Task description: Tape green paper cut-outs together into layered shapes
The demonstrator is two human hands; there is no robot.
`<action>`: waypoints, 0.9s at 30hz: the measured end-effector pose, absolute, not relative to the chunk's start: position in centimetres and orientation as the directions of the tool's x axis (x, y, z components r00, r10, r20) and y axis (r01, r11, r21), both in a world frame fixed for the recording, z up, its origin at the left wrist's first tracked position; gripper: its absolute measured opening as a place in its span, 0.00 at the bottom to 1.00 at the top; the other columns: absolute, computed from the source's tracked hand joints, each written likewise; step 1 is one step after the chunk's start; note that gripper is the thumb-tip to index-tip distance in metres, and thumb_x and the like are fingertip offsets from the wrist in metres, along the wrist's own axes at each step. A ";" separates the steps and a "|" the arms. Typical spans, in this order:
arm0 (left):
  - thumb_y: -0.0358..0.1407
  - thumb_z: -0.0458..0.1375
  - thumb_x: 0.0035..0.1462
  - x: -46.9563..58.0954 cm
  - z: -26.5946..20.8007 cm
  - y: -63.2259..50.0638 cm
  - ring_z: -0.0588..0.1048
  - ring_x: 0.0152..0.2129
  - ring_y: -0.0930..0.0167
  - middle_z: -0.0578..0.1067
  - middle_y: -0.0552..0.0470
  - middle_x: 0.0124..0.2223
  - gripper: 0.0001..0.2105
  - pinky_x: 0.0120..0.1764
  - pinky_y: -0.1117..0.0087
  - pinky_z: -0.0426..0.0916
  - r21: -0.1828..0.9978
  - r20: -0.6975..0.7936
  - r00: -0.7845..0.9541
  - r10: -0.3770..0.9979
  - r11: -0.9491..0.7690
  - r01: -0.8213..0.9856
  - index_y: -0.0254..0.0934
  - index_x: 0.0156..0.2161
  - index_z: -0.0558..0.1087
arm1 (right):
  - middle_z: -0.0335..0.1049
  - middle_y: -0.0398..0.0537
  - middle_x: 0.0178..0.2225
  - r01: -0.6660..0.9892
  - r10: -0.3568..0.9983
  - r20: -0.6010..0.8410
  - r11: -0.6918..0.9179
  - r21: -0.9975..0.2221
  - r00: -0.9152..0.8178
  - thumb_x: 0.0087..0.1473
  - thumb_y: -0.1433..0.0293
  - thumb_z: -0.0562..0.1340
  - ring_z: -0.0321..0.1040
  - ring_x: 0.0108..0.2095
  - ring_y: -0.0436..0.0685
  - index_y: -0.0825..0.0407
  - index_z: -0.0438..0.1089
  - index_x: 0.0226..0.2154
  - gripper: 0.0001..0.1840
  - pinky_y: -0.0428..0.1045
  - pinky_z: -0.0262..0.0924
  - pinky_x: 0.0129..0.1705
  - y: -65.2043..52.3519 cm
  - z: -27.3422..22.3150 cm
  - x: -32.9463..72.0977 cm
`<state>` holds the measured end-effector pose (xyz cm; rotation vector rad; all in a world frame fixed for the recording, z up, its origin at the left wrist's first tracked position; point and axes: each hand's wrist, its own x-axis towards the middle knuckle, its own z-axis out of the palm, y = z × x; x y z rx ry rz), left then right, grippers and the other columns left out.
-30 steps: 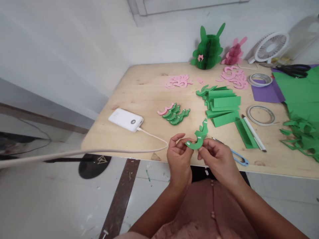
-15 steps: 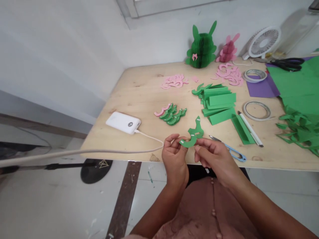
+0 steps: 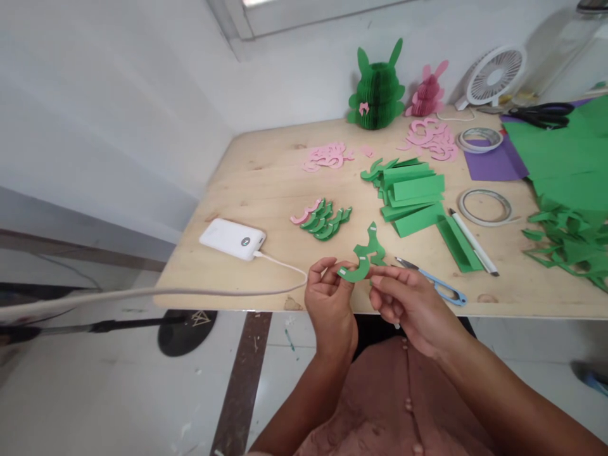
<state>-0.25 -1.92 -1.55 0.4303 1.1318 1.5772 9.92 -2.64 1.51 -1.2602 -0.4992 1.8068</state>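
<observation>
A curved green paper cutout (image 3: 357,273) with small white strips on it is held above the table's front edge. My left hand (image 3: 331,297) pinches its left part between thumb and fingers. On its right edge close the thumb and index finger of my right hand (image 3: 403,294); the exact contact is partly hidden. Another green cutout (image 3: 373,244) with a white strip shows just behind it; whether the two are joined I cannot tell. A small pile of similar green cutouts (image 3: 327,223) lies beyond, with a pink curved cutout (image 3: 305,213) at its left.
Blue-handled scissors (image 3: 444,288) lie by my right hand, near a white pen (image 3: 472,240), folded green strips (image 3: 418,189) and a tape roll (image 3: 485,208). A power bank (image 3: 232,239) trails a cable (image 3: 285,263) leftward. Paper rabbits (image 3: 377,95) and a fan (image 3: 496,76) stand behind.
The view has shifted slightly, moving most table items a little to the left. Both hands keep their hold on the green cutout, with almost no change in pose.
</observation>
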 end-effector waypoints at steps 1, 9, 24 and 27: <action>0.31 0.70 0.38 -0.2 -1.6 -1.9 0.77 0.29 0.75 0.77 0.56 0.29 0.21 0.40 0.73 0.69 0.835 -0.276 -0.343 0.898 0.047 -0.549 0.38 0.37 0.66 | 0.66 0.39 0.14 -0.427 0.815 -0.564 -0.560 -0.710 -0.130 0.39 0.63 0.67 0.50 0.11 0.42 0.57 0.72 0.32 0.17 0.40 0.39 0.13 -2.6 1.5 9.9; 0.29 0.70 0.37 -0.2 -1.7 -1.8 0.76 0.28 0.75 0.77 0.55 0.29 0.20 0.39 0.73 0.70 0.839 -0.256 -0.359 0.897 0.022 -0.544 0.37 0.36 0.66 | 0.66 0.39 0.14 -0.447 0.816 -0.565 -0.554 -0.703 -0.124 0.39 0.63 0.67 0.51 0.11 0.42 0.57 0.72 0.32 0.17 0.40 0.39 0.13 -2.8 1.1 10.1; 0.28 0.69 0.37 -0.9 -0.8 -1.6 0.75 0.28 0.74 0.77 0.54 0.30 0.20 0.39 0.71 0.69 0.637 -0.428 -0.065 0.902 0.250 -0.729 0.36 0.37 0.68 | 0.64 0.36 0.18 -0.180 0.934 -0.356 -0.345 -0.921 0.033 0.48 0.65 0.62 0.51 0.14 0.42 0.54 0.66 0.29 0.09 0.41 0.45 0.15 -3.1 -0.1 10.2; 0.28 0.69 0.37 -0.7 -0.8 -1.8 0.75 0.28 0.75 0.77 0.54 0.30 0.18 0.39 0.72 0.69 0.642 -0.427 -0.059 0.902 0.256 -0.723 0.36 0.35 0.68 | 0.64 0.36 0.18 -0.121 0.949 -0.313 -0.306 -0.944 0.042 0.49 0.65 0.61 0.52 0.15 0.43 0.54 0.66 0.29 0.08 0.41 0.44 0.16 -3.0 -0.1 10.3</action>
